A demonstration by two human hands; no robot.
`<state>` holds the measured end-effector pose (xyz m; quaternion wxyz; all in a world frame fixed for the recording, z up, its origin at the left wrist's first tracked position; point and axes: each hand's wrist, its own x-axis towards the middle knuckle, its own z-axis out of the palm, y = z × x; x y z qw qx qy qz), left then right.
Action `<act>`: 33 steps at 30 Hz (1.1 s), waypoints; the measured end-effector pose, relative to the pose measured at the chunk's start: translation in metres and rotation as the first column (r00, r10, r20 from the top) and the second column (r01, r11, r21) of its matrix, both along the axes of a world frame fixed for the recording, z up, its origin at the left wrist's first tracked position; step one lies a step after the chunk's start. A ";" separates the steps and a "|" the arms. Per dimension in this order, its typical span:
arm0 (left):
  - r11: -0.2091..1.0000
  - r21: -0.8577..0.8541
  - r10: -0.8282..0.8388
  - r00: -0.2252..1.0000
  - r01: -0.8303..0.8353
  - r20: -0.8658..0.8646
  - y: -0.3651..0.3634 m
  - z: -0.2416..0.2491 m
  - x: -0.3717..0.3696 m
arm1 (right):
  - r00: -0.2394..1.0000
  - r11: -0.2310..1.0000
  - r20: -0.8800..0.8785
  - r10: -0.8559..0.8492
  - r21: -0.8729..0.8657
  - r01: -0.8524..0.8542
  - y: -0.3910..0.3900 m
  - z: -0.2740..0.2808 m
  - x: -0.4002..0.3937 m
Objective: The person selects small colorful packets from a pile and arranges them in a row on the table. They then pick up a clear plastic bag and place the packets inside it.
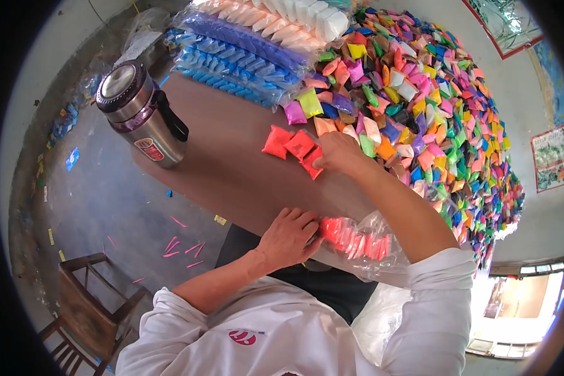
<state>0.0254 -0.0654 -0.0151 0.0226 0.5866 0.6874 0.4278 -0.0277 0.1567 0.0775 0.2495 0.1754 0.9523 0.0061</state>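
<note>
Close to the table's near edge, my left hand [287, 237] has its fingers curled against the end of a clear plastic bag [377, 227]. Inside the bag, several red packets [355, 240] stand in a row. My right hand [341, 152] reaches over the table with fingers closed on the edge of a small red packet [311, 164]. Beside that one lie two more red packets, the middle one [300, 145] and the left one [277, 141]. The right fingertips are partly hidden.
A large heap of colourful packets [420, 94] covers the right side of the brown table [219, 119]. Bagged rows of blue packets [222, 69] lie at the back. A steel flask [143, 116] stands at the left edge. A wooden chair [91, 307] is at lower left.
</note>
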 end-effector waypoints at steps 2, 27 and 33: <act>1.000 0.000 0.000 1.000 0.000 -0.001 0.000 0.001 0.000 | 1.000 1.000 0.019 -0.022 -0.022 0.023 0.004 -0.002 0.000; 0.999 -0.047 0.025 1.000 -0.025 -0.008 0.001 0.008 0.002 | 0.832 0.669 -0.379 -0.405 -0.743 -0.013 0.030 0.103 0.037; 0.999 -0.032 0.031 0.999 -0.032 -0.034 0.007 0.006 0.006 | 0.522 0.782 -0.620 -0.586 -0.602 0.162 0.030 0.175 0.201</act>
